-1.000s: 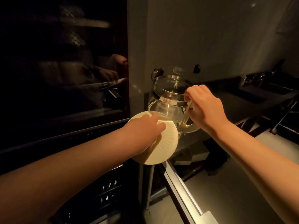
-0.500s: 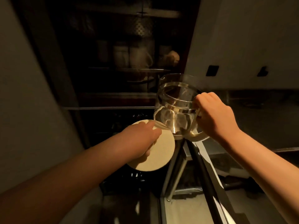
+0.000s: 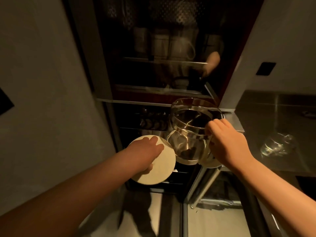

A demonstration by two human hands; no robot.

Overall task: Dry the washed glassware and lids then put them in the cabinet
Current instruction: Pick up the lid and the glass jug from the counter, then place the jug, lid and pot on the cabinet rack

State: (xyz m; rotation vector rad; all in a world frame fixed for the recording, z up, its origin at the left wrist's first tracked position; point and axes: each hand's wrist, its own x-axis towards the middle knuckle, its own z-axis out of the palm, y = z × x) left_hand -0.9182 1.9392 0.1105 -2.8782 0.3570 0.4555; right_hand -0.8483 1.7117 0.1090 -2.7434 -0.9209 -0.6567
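My right hand [image 3: 227, 144] grips the handle of a clear glass pitcher [image 3: 189, 132], held upright in the air with its open mouth up. My left hand [image 3: 145, 153] holds a round cream lid [image 3: 162, 168] just left of the pitcher, fingers spread over its top. Both are held in front of a dark glass-fronted cabinet [image 3: 162, 65] whose shelves carry jars and mugs. On the steel counter [image 3: 266, 117] to the right lies another piece of clear glassware [image 3: 277, 144].
A pale wall panel [image 3: 42, 82] stands on the left and a white wall with a dark socket [image 3: 265, 68] on the right. Below the cabinet are dark racks [image 3: 152, 122] holding small items. The floor [image 3: 213, 219] shows beneath my arms.
My view has swung left and up, bringing the cabinet front to the centre. Both hands keep their hold on the lid and the pitcher, still side by side.
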